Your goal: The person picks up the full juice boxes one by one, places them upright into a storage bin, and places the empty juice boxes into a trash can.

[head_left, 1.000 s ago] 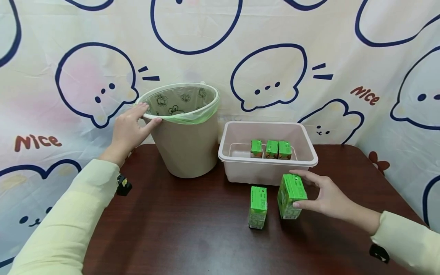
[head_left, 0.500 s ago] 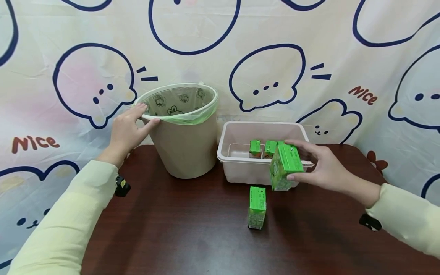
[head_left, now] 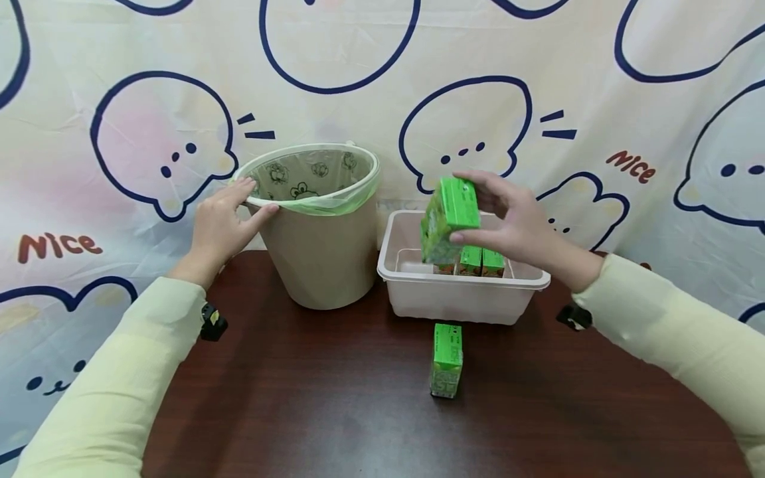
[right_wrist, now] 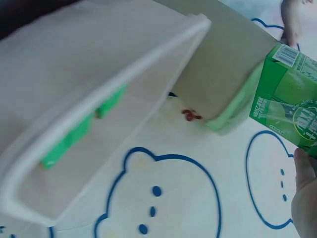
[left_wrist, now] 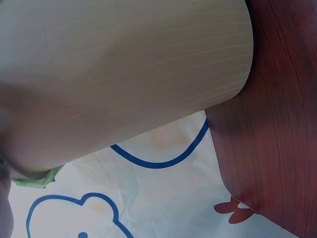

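My right hand (head_left: 516, 216) grips a green juice box (head_left: 449, 216) between thumb and fingers, tilted and raised over the white plastic tub (head_left: 460, 292). In the right wrist view the juice box (right_wrist: 292, 94) shows a barcode and a wrapped straw. Several smaller green-topped boxes (head_left: 470, 261) stand in the tub, partly covered by the held one. With its fingertips on the rim and its thumb outside, my left hand (head_left: 221, 222) holds the trash can (head_left: 323, 259). A second green juice box (head_left: 447, 360) stands upright on the table in front of the tub.
The brown table (head_left: 311, 398) extends in front of the trash can and tub. A pale patterned cloth (head_left: 335, 40) hangs close behind them. A printed plastic bag (head_left: 323, 179) lines the trash can, its green edge folded over the rim.
My right hand has lifted the juice box from the table and carried it up and leftward, over the tub. The left hand stays at the trash can's rim.
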Tool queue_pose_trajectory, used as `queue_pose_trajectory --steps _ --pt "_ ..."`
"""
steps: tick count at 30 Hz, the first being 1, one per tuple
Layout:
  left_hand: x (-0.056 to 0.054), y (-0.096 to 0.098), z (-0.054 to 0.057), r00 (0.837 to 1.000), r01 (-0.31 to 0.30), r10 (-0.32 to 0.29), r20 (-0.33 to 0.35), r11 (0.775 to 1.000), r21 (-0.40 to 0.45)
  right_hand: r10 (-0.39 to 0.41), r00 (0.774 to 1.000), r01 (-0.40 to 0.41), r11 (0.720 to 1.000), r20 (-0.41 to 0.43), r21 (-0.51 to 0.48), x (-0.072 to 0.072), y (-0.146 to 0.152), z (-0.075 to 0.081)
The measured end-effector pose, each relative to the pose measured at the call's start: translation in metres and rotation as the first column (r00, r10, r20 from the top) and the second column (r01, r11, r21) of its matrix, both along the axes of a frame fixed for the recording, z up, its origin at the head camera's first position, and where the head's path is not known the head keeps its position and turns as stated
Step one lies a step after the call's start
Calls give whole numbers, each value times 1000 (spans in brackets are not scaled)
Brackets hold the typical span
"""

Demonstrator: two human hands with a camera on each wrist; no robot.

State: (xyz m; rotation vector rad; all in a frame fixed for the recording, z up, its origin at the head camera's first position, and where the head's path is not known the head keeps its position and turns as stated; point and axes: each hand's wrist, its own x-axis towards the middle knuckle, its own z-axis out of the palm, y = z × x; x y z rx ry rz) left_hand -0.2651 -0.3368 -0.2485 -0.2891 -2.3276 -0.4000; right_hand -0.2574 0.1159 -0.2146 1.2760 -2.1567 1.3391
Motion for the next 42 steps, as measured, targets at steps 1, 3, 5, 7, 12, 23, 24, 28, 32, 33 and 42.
queue_pose_trajectory --steps 1,3,5,7,12,23,24,28,32,33,42 --pt "0 0 0 1000 3 -3 -7 1000 -2 21 1000 -21 999 -10 -29 -3 -6 5" --pt "-1 0 0 1000 7 -7 -15 1000 -8 57 998 -60 995 -40 -76 -9 -20 13" --pt "-1 0 1 1000 9 -10 -20 1000 -9 89 994 -96 987 -60 -126 -14 -33 22" --pt "-1 1 1 1000 7 -8 -18 1000 -9 101 992 -113 980 -76 -166 -19 -48 31" --pt "-1 2 3 1000 5 -5 6 1000 -12 105 992 -120 958 -72 -259 -29 -81 48" --pt "-2 2 3 1000 -2 3 20 1000 -22 77 997 -70 953 11 -295 -27 -141 70" --pt "-2 2 3 1000 -5 5 19 1000 -24 71 997 -63 956 17 -287 -24 -145 71" --pt "-1 0 3 1000 -11 11 20 1000 -23 38 998 -22 964 53 -264 -29 -160 69" --pt "0 -1 3 999 -16 16 31 1000 -18 16 997 4 967 75 -255 -54 -177 60" --pt "0 -1 3 999 -17 18 33 1000 -18 9 997 12 968 82 -250 -61 -181 57" --pt "-1 -1 3 1000 -12 12 4 1000 -22 -77 982 105 982 172 -158 -88 -200 40"
